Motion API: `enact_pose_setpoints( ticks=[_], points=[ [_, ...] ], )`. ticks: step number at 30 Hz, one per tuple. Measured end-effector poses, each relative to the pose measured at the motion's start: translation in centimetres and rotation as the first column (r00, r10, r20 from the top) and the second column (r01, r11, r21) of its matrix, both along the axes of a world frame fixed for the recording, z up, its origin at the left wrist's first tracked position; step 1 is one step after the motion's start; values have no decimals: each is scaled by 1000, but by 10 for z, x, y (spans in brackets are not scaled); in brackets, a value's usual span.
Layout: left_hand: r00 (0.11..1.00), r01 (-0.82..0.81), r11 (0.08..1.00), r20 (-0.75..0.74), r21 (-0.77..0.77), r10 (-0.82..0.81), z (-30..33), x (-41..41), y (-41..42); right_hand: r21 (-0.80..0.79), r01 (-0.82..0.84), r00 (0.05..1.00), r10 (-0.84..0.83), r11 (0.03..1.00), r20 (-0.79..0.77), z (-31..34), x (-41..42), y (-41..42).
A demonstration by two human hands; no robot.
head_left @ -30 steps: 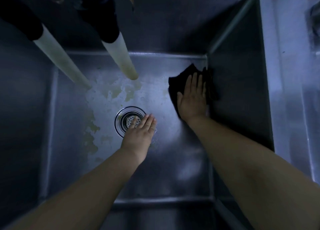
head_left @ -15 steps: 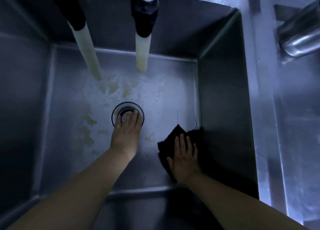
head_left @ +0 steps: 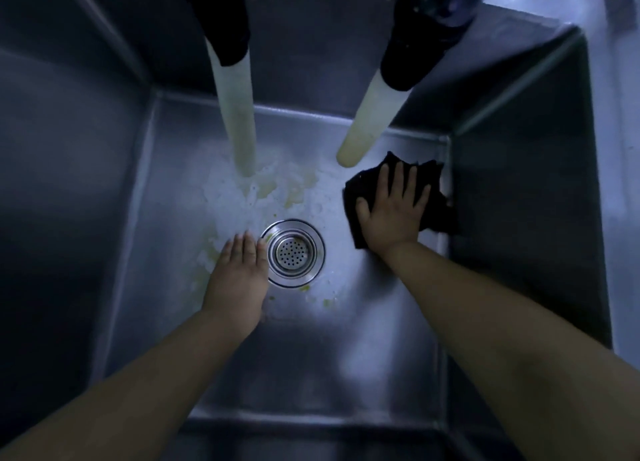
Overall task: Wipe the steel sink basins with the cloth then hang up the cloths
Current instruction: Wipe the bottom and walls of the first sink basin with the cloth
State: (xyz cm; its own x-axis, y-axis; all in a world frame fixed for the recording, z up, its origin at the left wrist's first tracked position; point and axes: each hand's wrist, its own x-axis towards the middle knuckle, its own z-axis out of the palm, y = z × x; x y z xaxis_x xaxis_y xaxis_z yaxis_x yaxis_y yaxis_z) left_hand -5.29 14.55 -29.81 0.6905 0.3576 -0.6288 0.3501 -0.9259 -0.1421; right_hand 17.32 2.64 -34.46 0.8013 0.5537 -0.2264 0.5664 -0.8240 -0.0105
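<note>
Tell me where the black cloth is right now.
In the head view, the black cloth lies flat on the basin floor under the right hand, against the right wall, right of the drain.

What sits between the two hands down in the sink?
The round drain strainer, seen by the head camera, lies between the left hand and the right hand on its cloth.

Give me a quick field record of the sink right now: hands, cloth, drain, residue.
right hand: flat, pressing the cloth
cloth: black, on the basin floor at the right wall
left hand: open, flat beside the drain, holding nothing
drain: uncovered, strainer visible
residue: whitish-yellow patches below the two hoses
basin: near floor looks clean
</note>
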Motion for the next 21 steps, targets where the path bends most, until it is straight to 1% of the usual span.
enact_pose_setpoints(
  ticks=[5, 10, 15, 21],
  points=[
    [998, -43, 998, 51, -46, 46, -7, -6, 4, 50, -24, 999, 22, 998, 40, -6, 43, 42],
    [991, -93, 992, 85, -81, 100, -11, -10, 6, 66, -60, 997, 56, 996, 53, -11, 36, 40],
    [987, -106, 990, 109, -98, 116, -7, -14, 10, 41, -145, 988, 142, 989, 64, -5, -26, 8],
    [992, -85, 993, 84, -82, 92, 3, -17, 6, 9, -287, 958, 287, 958, 1, 6, -125, -61]
  ],
)
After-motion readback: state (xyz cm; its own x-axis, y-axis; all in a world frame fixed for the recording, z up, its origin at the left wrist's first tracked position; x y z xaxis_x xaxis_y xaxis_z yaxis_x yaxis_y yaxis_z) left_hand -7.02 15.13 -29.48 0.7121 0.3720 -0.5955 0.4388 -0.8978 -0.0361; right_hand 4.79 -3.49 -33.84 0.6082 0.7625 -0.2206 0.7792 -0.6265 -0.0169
